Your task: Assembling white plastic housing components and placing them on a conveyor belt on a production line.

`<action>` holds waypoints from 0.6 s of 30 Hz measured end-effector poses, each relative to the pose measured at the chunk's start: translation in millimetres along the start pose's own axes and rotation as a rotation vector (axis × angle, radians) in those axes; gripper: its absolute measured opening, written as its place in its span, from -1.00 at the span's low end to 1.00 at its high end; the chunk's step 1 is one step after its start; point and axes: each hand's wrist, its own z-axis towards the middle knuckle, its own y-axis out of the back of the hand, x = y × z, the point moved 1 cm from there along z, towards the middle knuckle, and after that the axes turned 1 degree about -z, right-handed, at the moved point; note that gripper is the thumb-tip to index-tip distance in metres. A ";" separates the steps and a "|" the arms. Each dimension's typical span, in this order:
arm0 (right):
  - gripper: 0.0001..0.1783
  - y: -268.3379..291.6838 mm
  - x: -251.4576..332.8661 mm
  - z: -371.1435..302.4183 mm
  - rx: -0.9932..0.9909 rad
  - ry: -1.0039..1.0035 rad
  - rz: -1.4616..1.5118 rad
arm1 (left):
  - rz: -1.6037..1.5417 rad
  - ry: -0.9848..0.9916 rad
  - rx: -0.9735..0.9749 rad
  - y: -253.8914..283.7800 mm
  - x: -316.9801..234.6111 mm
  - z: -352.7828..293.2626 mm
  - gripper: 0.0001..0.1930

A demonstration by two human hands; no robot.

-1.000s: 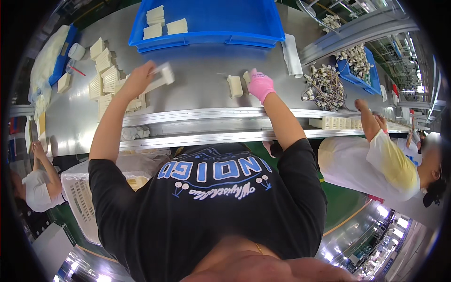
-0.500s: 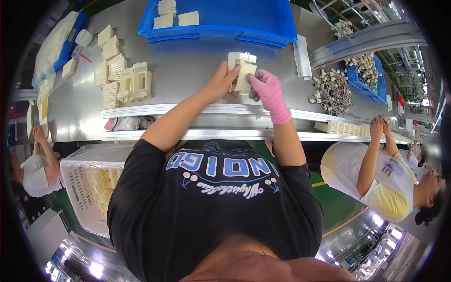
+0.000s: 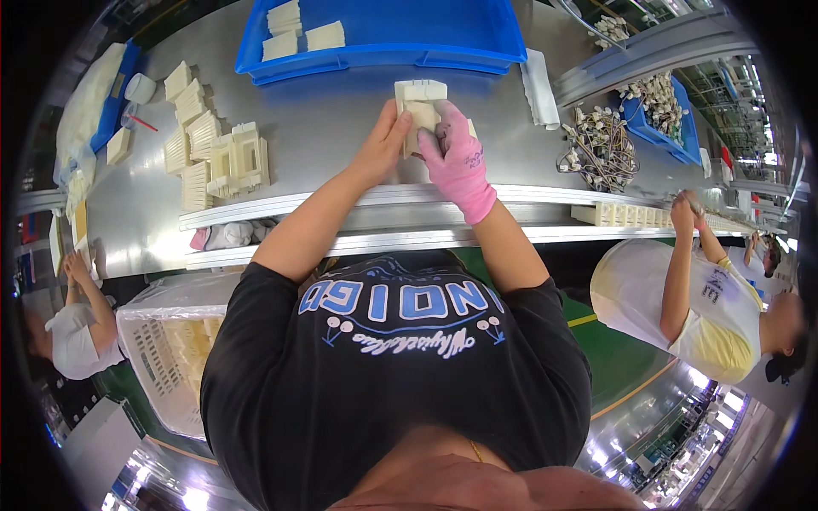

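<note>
Our cream frame is in hand over the worktop, nr its near edge, approx. mid-length. L hand grips its left side; R hand, pink-gloved, pinches the cream block against it. Best we brace w/ L, keep block square & press evenly. Qty: 1 frame, 1 block held; approx. 5 ribbed stacks twd worktop's left end; 3 piles in blue tray, far edge.

It's a factory (steel bench, parts bins)
</note>
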 end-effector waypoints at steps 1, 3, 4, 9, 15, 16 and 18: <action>-0.54 -1.5 -1.2 -1.5 -0.001 -0.002 -0.002 | -0.002 0.001 0.002 1.1 1.4 0.9 -0.65; -0.54 -3.2 -2.7 -4.3 -0.057 -0.035 0.040 | 0.107 -0.092 0.030 2.8 2.3 4.0 -0.65; -0.54 -1.8 -2.2 -4.2 -0.057 -0.038 0.037 | 0.104 -0.091 0.033 3.2 2.5 3.8 -0.65; -0.54 0.2 -1.0 3.5 0.025 -0.004 -0.018 | -0.055 0.043 0.029 3.0 5.3 4.3 -0.63; -0.53 14.4 18.0 3.6 0.301 -0.216 0.386 | -0.169 0.214 0.115 -0.5 2.7 2.1 -0.63; -0.53 17.6 16.9 5.9 0.298 -0.201 0.383 | -0.164 0.200 0.118 0.4 5.2 2.9 -0.63; -0.53 26.8 7.1 6.3 0.198 -0.232 0.412 | -0.033 0.240 0.076 -0.5 7.8 2.5 -0.65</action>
